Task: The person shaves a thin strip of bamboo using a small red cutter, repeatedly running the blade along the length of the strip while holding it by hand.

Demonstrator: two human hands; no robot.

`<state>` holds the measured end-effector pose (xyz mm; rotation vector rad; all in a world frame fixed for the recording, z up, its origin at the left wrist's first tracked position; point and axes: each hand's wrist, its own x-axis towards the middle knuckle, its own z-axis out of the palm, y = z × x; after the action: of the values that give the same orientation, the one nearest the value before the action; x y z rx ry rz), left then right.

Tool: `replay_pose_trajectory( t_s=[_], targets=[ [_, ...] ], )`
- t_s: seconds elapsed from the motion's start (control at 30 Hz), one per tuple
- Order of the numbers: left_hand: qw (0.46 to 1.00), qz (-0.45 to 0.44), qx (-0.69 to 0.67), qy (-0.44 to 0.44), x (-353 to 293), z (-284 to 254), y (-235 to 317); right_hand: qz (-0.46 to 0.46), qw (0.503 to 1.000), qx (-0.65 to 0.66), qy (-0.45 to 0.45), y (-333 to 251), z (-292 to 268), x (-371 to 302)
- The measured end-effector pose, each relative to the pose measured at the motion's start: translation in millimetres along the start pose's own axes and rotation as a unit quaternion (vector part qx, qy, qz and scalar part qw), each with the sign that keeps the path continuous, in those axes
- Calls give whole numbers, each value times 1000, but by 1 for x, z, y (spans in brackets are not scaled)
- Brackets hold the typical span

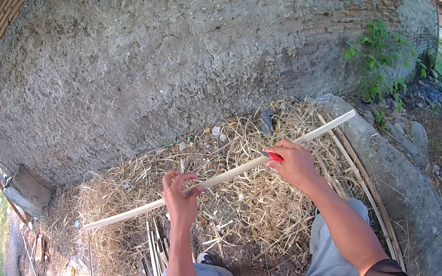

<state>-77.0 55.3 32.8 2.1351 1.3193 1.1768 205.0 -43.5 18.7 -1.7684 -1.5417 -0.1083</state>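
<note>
One red tool (276,156), partly hidden, sits gripped in right hand (295,167) | one pale strip (229,175) | left hand (180,202): fingers loosely round strip

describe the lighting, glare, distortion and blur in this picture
Head view: glare washes out the far left edge, while the rough wall sits in soft shade; head view: a black fisheye rim rounds off the frame; head view: the pale strip looks slightly bowed, lens or real bend, cannot tell; head view: the left hand and right hand show no obvious blur.
</note>
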Motion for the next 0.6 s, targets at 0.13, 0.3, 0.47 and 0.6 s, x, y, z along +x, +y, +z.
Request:
replay_pose_trajectory(
  t_s=[0.13, 0.3, 0.47, 0.6],
  targets=[
    [1000, 9, 10, -7, -2, 3, 3, 9, 1000, -6, -5, -2, -2, 0],
    [999, 12, 36, -6, -5, 8, 10, 15, 998, -43, -37, -1, -6, 3],
    [945, 172, 193, 202, -7, 10, 28, 65, 998, -13, 5, -5, -8, 13],
    [951, 149, 144, 231, -4, 8, 22, 124, 992, 8, -33, -6, -12, 19]
  ],
)
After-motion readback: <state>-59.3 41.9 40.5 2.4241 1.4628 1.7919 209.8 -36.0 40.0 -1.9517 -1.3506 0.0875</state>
